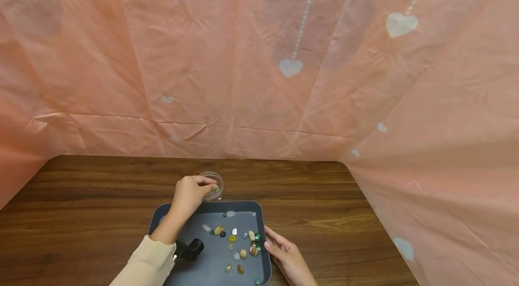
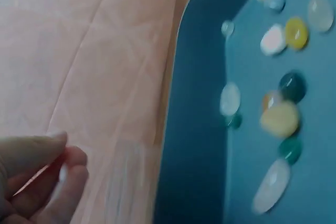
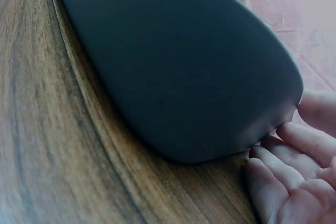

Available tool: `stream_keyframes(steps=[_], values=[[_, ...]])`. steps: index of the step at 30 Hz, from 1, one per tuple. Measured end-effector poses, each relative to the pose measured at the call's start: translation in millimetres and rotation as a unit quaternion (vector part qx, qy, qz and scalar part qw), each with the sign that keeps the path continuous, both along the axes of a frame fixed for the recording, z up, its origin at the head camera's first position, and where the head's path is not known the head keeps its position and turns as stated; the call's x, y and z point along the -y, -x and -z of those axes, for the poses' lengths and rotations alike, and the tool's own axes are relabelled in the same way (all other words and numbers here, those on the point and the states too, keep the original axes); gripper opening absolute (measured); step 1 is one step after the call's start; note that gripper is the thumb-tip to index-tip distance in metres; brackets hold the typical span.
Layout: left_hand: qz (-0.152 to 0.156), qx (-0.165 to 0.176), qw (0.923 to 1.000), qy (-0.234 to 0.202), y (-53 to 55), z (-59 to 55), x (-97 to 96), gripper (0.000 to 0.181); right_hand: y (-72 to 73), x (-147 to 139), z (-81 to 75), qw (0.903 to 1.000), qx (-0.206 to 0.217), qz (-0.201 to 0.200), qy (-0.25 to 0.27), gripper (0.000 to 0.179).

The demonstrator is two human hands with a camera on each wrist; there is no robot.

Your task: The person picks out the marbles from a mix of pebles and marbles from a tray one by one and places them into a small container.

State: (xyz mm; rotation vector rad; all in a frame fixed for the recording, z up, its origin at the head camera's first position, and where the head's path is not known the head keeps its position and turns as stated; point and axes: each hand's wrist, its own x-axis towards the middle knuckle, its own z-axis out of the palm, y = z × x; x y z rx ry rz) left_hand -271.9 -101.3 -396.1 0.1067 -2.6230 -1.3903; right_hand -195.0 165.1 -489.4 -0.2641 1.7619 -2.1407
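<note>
My left hand (image 1: 189, 196) reaches over the tray's far edge to a clear round dish (image 1: 209, 196), with thumb and fingertips close together. A small green bead (image 1: 217, 189) shows right at these fingertips; whether they pinch it or it lies in the dish, I cannot tell. In the left wrist view, the hand (image 2: 42, 179) is blurred beside the clear dish (image 2: 125, 182). My right hand (image 1: 289, 259) holds the right side of a blue-grey tray (image 1: 265, 232). In the right wrist view, its fingers (image 3: 294, 153) touch the tray's outer wall (image 3: 184, 66).
Several polished stones and beads lie scattered in the tray, among them a yellow ring-like bead (image 1: 232, 238), a white stone (image 1: 234, 231) and a striped brown one (image 1: 253, 250). Around the wooden table (image 1: 320, 205) hangs a pink curtain (image 1: 227, 74) with hearts.
</note>
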Motion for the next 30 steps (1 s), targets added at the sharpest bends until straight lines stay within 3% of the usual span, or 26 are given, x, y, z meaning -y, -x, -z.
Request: stream_keyframes(steps=[5,10,14,18,21,25,30], values=[[0.029,0.011,0.9958,-0.087,-8.6,9.8,-14.5,0.011,-0.2,-1,-0.9,1.0,-0.002,0.0,-0.002,0.056],[0.104,0.042,0.9854,-0.129,-13.8,28.2,-32.9,0.013,-0.6,-1,-0.2,1.0,-0.005,-0.003,-0.005,0.055],[0.175,0.047,0.9766,-0.117,-14.9,39.5,-45.7,0.015,-1.6,-2,0.4,0.9999,-0.002,-0.01,-0.005,0.054],[0.228,0.045,0.9687,-0.088,-12.6,43.8,-55.2,0.016,-1.9,-1,-0.5,0.9999,0.001,-0.014,-0.008,0.054],[0.247,0.053,0.9649,-0.073,-8.7,46.6,-60.3,0.014,-1.6,-1,-1.0,0.9998,0.0,-0.015,-0.01,0.054],[0.251,0.056,0.9651,-0.053,-5.6,55.8,-64.1,0.013,-1.6,-1,-1.2,0.9999,0.004,-0.016,-0.006,0.054],[0.27,0.061,0.9602,-0.034,-10.1,64.6,-68.0,0.012,-1.9,-1,-1.6,0.9998,0.01,-0.017,0.002,0.056]])
